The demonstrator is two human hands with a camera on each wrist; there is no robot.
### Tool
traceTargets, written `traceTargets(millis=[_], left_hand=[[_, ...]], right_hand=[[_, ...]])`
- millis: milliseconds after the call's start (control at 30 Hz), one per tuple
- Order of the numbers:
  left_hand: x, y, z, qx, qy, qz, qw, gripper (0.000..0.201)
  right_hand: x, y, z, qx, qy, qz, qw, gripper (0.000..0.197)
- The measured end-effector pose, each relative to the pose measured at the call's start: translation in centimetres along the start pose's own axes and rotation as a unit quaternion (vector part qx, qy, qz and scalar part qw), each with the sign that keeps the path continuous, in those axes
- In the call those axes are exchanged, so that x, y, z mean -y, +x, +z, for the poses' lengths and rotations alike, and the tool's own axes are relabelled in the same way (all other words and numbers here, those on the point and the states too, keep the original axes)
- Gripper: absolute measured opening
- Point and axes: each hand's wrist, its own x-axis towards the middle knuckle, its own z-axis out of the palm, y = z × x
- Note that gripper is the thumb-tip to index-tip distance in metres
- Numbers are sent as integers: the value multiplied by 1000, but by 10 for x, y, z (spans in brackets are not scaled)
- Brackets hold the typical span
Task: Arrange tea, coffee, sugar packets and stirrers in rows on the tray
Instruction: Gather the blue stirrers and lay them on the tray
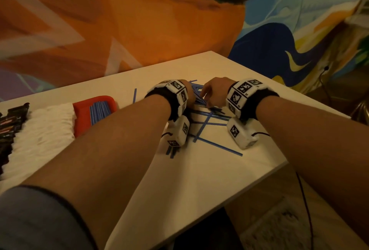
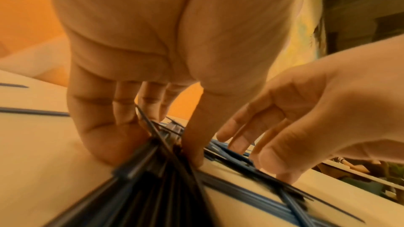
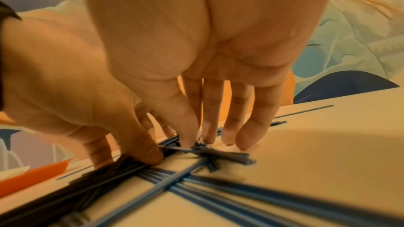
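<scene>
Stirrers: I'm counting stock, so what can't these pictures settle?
- Head view: left hand fingers hidden behind its wrist camera.
- Left wrist view: bundle of stirrers blurred, uncountable.
- Head view: red tray partly covered by the forearm.
- Head view: dark packets cut off, unreadable.

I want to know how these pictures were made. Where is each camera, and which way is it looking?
Head: worn on the head, looking down at the table; both forearms, left hand and right hand show.
Left wrist: looks along the left palm to its fingers gripping a bundle of stirrers; right hand at its right.
Right wrist: looks along the right palm to fingers on stirrers; left hand at its left.
All three share the blue stirrers.
</scene>
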Motion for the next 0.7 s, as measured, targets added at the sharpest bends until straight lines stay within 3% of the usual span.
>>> traceTargets(millis=[133,233,300,367,467,600,700], left_hand=[[9,3,-3,-3,-36,-30,999,32],[15,4,-6,1,7,-45,999,23],[12,0,-7,-10,9,-45,999,39],[4,-1,-3,-8,-10,-38,999,56],[-7,-4,0,-10,5,-37,999,71],[-11,0,1,8,57,-2,998,51],[-9,-4,-2,27,156,38,987,49]], right_hand=[[1,0,3,10,42,-6,999,33],[4,2,5,30,84,-21,996,29],[3,5,5,8,82,-14,996,31],[-1,6,2,-29,14,12,999,29],[-8,7,4,-10,-99,26,995,33],[-8,7,8,8,-139,15,990,33],[-9,7,9,11,-142,9,990,35]])
